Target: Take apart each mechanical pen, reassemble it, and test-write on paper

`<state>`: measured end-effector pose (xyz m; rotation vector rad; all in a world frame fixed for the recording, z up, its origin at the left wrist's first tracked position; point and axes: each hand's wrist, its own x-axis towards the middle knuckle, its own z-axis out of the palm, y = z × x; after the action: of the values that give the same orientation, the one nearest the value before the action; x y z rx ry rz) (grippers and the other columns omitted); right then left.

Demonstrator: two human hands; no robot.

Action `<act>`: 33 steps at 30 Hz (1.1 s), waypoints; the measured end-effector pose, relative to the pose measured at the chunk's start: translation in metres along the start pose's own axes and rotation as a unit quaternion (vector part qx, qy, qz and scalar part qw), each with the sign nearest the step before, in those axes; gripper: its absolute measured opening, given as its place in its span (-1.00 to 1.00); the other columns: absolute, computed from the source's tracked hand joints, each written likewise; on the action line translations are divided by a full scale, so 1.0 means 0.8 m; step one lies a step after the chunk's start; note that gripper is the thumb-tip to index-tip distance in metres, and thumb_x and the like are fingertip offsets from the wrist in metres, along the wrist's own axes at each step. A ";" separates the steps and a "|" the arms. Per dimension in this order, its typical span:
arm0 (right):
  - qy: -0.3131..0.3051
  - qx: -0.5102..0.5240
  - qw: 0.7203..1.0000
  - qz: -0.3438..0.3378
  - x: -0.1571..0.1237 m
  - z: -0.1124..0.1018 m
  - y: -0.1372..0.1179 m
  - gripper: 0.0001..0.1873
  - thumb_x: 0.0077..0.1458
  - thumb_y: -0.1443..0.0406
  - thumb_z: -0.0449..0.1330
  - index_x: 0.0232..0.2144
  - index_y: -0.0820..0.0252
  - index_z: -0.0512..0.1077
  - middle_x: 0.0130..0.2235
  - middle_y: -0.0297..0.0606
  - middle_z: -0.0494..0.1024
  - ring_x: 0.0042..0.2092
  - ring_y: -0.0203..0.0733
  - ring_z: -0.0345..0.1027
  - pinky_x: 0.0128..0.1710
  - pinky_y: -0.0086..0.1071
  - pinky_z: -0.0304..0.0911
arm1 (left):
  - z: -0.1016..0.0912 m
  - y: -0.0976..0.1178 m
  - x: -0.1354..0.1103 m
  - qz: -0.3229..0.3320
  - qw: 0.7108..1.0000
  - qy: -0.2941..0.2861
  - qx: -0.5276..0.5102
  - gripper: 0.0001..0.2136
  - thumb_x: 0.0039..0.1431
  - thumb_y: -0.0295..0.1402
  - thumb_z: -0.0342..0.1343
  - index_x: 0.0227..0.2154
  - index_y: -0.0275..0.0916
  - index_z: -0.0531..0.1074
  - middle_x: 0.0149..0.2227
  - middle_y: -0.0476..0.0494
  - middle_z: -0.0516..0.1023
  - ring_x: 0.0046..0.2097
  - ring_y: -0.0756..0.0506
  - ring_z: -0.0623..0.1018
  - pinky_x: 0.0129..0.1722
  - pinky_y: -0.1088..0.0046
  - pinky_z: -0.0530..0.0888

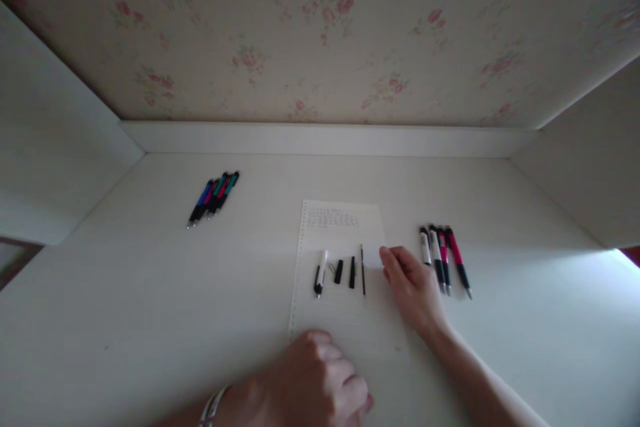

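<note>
Near the bottom, my left hand (325,380) is curled closed over the lower part of a ruled paper sheet (340,320). Whatever it may hold is hidden. My right hand (413,283) is pinched closed at the sheet's right edge; anything between its fingertips is too small to tell. On the paper lie pen parts in a row: a white pen barrel (323,267) with a black clip, small metal pieces (332,269), a black grip (339,271), another black piece (353,272) and a thin ink refill (363,270). The refill is closest to my right fingertips.
Several pens (214,199) in blue, purple, green and pink lie together at the back left. White pens (433,247) and pink pens (455,250) lie right of the paper, partly behind my right hand. White panels border the white table (150,293); floral wallpaper rises behind.
</note>
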<state>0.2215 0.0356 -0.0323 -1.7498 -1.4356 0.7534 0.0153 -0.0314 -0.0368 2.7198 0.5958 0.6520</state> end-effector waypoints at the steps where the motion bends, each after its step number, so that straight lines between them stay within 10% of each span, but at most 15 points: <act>1: -0.001 -0.016 1.000 -0.005 0.001 0.001 -0.002 -0.53 0.26 -0.05 0.05 -0.51 0.15 0.35 -0.61 -0.45 0.22 -0.54 -0.31 0.10 -0.57 -0.45 -0.01 | 0.001 -0.002 0.000 -0.007 1.000 -0.007 -0.006 -0.73 0.27 -0.38 0.11 -0.56 -0.20 0.31 -0.63 0.08 0.46 -0.62 0.01 0.42 -0.53 0.42 0.28; 33: -0.038 -0.086 0.994 -0.050 0.004 0.001 -0.007 -0.54 0.34 -0.02 -0.06 -0.51 0.08 0.27 -0.60 -0.38 0.36 -0.54 -0.23 0.25 -0.49 -0.40 0.10 | 0.001 -0.006 0.002 -0.029 0.999 -0.001 -0.025 -0.69 0.32 -0.36 0.06 -0.58 -0.20 0.36 -0.65 0.07 0.43 -0.63 0.01 0.41 -0.57 0.42 0.31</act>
<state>0.2188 0.0397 -0.0281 -1.7776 -1.6705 0.6662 0.0157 -0.0263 -0.0389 2.6466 0.6473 0.6420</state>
